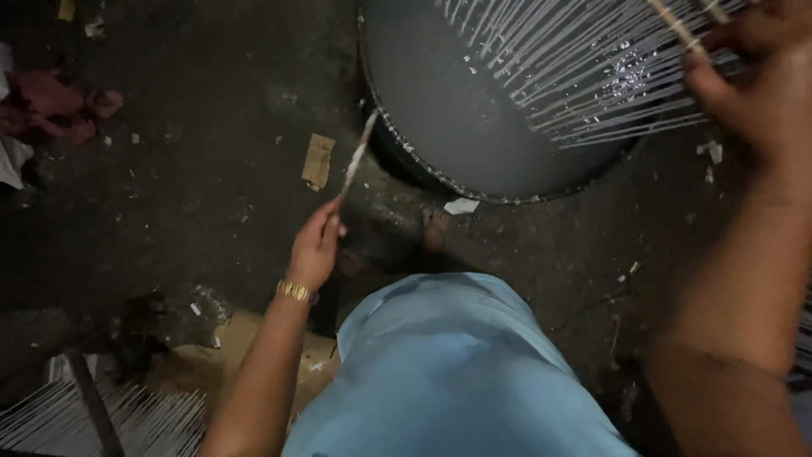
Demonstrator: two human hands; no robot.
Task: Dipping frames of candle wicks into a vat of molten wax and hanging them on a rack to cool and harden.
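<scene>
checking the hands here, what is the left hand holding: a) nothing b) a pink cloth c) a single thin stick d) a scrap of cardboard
c: the left hand grips one thin white-coated stick that points up toward the rim of the round basin, while the cardboard scrap lies apart on the floor.

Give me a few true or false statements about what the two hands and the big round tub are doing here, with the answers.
1. The left hand holds a single thin stick coated white. True.
2. The right hand is empty. False: it grips a frame of many thin white rods over the tub.
3. The round tub holds a pale grey liquid. True.
4. A gold bangle sits on the right wrist. False: it is on the left wrist.
5. The white rods lie on the floor beside the tub. False: they are held above the liquid.
</scene>
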